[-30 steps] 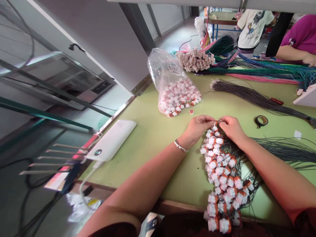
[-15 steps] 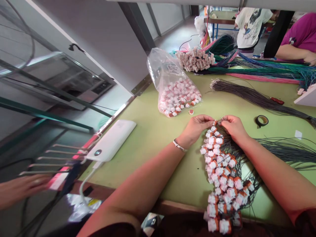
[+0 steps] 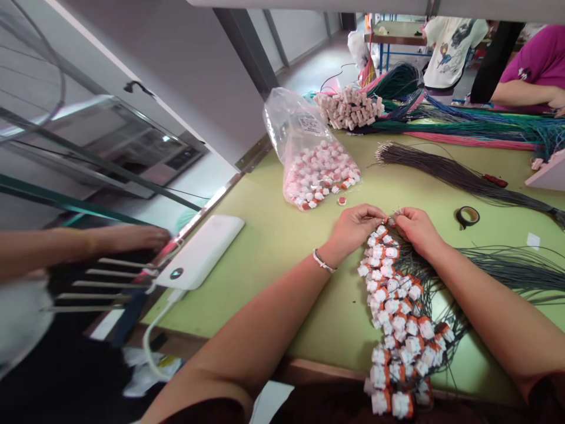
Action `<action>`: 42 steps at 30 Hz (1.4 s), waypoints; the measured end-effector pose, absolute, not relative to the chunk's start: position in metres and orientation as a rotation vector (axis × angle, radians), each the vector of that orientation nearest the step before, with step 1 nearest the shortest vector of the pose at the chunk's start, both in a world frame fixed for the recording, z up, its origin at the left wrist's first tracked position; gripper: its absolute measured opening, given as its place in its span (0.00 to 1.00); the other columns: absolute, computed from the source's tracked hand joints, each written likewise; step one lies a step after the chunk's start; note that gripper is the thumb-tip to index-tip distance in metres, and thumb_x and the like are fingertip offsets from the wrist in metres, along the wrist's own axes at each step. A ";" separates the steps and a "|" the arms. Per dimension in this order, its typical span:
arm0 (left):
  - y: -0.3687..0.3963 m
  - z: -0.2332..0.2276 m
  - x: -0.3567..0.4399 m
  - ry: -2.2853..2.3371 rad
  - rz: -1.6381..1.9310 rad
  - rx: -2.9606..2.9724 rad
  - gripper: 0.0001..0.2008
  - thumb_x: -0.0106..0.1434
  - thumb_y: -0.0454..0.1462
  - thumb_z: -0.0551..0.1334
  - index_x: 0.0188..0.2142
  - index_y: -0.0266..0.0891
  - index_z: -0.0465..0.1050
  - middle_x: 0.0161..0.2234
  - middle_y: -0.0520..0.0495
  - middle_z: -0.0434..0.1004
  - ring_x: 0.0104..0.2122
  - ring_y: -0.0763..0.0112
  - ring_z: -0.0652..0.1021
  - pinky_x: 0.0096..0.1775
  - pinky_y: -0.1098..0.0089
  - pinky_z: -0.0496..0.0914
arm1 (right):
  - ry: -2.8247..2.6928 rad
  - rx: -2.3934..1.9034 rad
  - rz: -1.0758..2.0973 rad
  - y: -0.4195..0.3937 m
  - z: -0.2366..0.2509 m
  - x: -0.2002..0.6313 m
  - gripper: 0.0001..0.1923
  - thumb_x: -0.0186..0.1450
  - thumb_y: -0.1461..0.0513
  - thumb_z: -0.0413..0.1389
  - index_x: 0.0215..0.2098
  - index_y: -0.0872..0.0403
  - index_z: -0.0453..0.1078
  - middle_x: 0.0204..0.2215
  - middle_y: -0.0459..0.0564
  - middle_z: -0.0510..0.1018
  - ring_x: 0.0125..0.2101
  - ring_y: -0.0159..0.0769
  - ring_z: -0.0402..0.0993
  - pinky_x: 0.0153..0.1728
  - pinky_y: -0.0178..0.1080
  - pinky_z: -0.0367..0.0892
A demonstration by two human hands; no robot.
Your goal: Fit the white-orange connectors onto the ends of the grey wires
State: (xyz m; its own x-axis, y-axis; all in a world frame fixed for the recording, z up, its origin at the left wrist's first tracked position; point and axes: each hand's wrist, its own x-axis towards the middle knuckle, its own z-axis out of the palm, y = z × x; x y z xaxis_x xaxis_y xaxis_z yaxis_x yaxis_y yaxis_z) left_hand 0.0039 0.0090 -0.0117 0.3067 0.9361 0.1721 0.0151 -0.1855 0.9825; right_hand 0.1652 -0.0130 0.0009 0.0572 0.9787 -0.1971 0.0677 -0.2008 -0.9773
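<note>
Both forearms are reaching forward, the left hand (image 3: 353, 227) and right hand (image 3: 415, 228) meeting fingertip to fingertip, pinching shut on the top connector (image 3: 385, 225) of the connector string (image 3: 392, 306) trailing below them. Bare green table (image 3: 273, 235) is lying open left of the fingers.

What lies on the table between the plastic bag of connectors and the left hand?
In the head view, one loose connector lies on bare green table between the bag and the left hand.
</note>
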 end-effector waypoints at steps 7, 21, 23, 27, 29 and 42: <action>0.009 -0.009 0.007 0.892 1.040 1.604 0.03 0.53 0.33 0.65 0.28 0.35 0.77 0.30 0.45 0.78 0.32 0.71 0.77 0.39 0.69 0.71 | -1.207 -1.472 1.212 -0.014 -0.001 0.164 0.06 0.48 0.58 0.53 0.20 0.53 0.63 0.11 0.38 0.58 0.16 0.25 0.50 0.18 0.33 0.47; 0.002 0.021 -0.019 0.614 0.744 1.918 0.05 0.57 0.35 0.63 0.32 0.38 0.78 0.37 0.43 0.78 0.40 0.65 0.76 0.45 0.66 0.70 | -0.943 -1.404 1.120 -0.010 0.006 0.172 0.13 0.48 0.56 0.60 0.28 0.53 0.68 0.12 0.38 0.66 0.14 0.26 0.55 0.16 0.32 0.49; 0.014 0.016 -0.028 0.941 0.991 1.992 0.08 0.59 0.36 0.61 0.37 0.38 0.77 0.43 0.41 0.76 0.44 0.62 0.75 0.48 0.63 0.69 | -0.927 -1.389 1.172 -0.011 0.005 0.170 0.12 0.47 0.57 0.60 0.28 0.54 0.69 0.12 0.38 0.65 0.14 0.24 0.53 0.16 0.32 0.45; 0.044 -0.008 -0.043 1.679 1.010 2.113 0.14 0.57 0.34 0.61 0.43 0.35 0.76 0.44 0.37 0.75 0.46 0.55 0.73 0.50 0.56 0.66 | -0.933 -1.397 1.188 -0.012 0.003 0.167 0.07 0.46 0.61 0.57 0.24 0.55 0.67 0.13 0.40 0.68 0.15 0.24 0.55 0.17 0.32 0.46; 0.053 -0.018 -0.046 1.676 0.875 2.184 0.11 0.57 0.33 0.60 0.39 0.35 0.77 0.40 0.38 0.77 0.44 0.55 0.74 0.50 0.55 0.66 | -0.956 -1.416 1.169 -0.013 0.004 0.167 0.05 0.45 0.63 0.55 0.22 0.54 0.66 0.13 0.41 0.68 0.15 0.24 0.56 0.17 0.32 0.46; 0.020 0.000 -0.012 1.140 1.008 1.328 0.17 0.49 0.35 0.67 0.41 0.34 0.74 0.28 0.50 0.74 0.25 0.74 0.76 0.29 0.72 0.71 | -1.076 -1.386 1.157 -0.012 -0.001 0.169 0.04 0.45 0.61 0.56 0.18 0.54 0.66 0.15 0.40 0.66 0.19 0.27 0.58 0.22 0.33 0.52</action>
State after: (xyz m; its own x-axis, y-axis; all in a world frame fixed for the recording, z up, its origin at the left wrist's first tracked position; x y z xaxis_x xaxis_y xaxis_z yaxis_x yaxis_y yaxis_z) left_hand -0.0122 0.0195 0.0005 0.1859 0.9818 -0.0381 0.0822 0.0231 0.9963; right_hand 0.1692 -0.0123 -0.0011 0.1485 0.9833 -0.1056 0.0340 -0.1118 -0.9932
